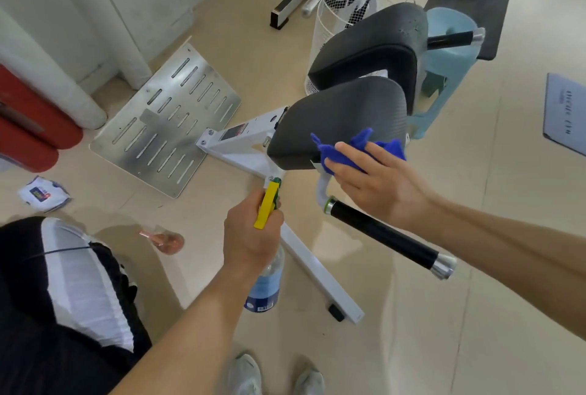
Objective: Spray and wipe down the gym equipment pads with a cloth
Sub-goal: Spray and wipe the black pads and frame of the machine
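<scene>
Right hand (377, 180), grip flat, presses cloth (336, 153) onto the near pad (342, 115) (1 of 2) to wipe; left hand (250, 236), below that pad, has its grip wrapped round the spray bottle (265, 286), ready.

Right hand (377, 182), fingers flat, presses blue cloth (333, 153) onto near pad (336, 118), front edge. Left hand (250, 236) grips spray bottle (266, 286) just below near pad. Second pad (374, 49) just behind near pad.

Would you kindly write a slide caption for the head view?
Right hand presses a blue cloth on the near black pad; left hand grips a spray bottle.
</scene>
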A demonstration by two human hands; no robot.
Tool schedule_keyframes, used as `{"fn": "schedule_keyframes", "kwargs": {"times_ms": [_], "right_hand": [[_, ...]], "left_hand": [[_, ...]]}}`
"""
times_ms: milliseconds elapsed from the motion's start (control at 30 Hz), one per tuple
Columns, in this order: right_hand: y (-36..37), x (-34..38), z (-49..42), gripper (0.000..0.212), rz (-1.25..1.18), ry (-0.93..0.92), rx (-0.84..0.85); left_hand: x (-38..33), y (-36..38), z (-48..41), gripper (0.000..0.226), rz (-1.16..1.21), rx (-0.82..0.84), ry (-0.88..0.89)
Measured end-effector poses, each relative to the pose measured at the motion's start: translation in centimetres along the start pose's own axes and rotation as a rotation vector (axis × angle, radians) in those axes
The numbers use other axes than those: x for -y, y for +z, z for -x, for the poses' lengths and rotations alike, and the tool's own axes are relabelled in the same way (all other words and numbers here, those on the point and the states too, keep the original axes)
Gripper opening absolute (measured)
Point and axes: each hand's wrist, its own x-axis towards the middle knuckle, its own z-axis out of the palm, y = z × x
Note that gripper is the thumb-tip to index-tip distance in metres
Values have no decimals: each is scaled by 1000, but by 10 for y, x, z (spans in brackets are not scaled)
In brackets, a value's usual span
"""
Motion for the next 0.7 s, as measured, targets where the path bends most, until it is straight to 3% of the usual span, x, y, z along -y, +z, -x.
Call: {"fn": "schedule_keyframes", "kwargs": {"times_ms": [100, 267, 333, 433, 567, 700], "right_hand": [[-2, 15, -56, 43, -4, -75, 113], [-9, 47, -141, 44, -146, -21, 305], [-8, 44, -132, 44, -135, 0, 268], [-7, 25, -75, 45, -86, 5, 79], [16, 5, 18, 27, -113, 78, -164], [43, 13, 62, 55, -219, 219, -53]], "left_hand": [[0, -3, -1, 29, -6, -28, 11], [0, -7, -5, 18, -43, -86, 4], [-3, -4, -5, 19, -47, -84, 9], [-11, 4, 3, 18, -55, -47, 10], [-24, 21, 17, 18, -40, 10, 17], [-28, 34, 26, 20, -17, 56, 17]]}}
